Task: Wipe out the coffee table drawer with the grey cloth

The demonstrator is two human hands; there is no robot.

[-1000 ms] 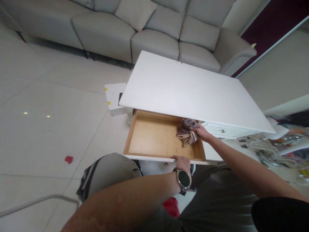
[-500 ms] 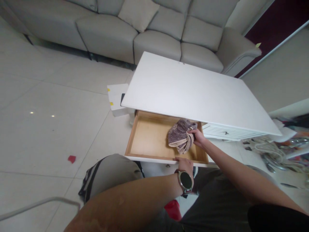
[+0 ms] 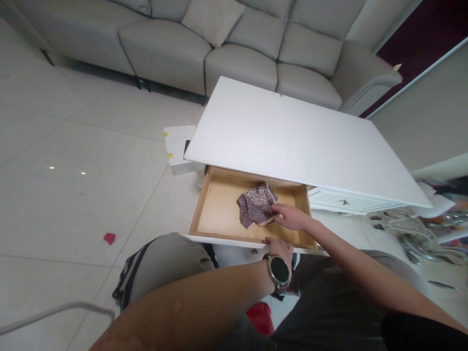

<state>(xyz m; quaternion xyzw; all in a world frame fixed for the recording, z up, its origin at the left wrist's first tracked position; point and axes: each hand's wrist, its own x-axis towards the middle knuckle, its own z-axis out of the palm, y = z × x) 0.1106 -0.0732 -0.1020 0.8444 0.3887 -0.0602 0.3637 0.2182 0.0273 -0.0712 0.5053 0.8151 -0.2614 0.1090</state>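
Note:
A wooden drawer (image 3: 215, 209) is pulled out from under a white table (image 3: 288, 136). My left hand (image 3: 280, 247), with a watch (image 3: 280, 269) on its wrist, has its fingers hooked over the drawer's front edge. Inside the drawer, my right hand (image 3: 290, 216) pinches the near right edge of a purple-grey patterned cloth (image 3: 255, 207) with a pale border. The cloth lies crumpled on the drawer's bottom, around its middle. My right thumb and fingertips are partly hidden by the hand.
Behind the table stands a grey sofa (image 3: 241, 63) with a cushion (image 3: 213, 22). A white box (image 3: 179, 141) sits on the floor to the left. Coiled cables (image 3: 413, 229) lie at the right. A red scrap (image 3: 109, 238) is on the tiles.
My right hand has moved left and slightly down with the cloth, which went from hanging bunched to lying flatter in the drawer. My left hand stays on the drawer front.

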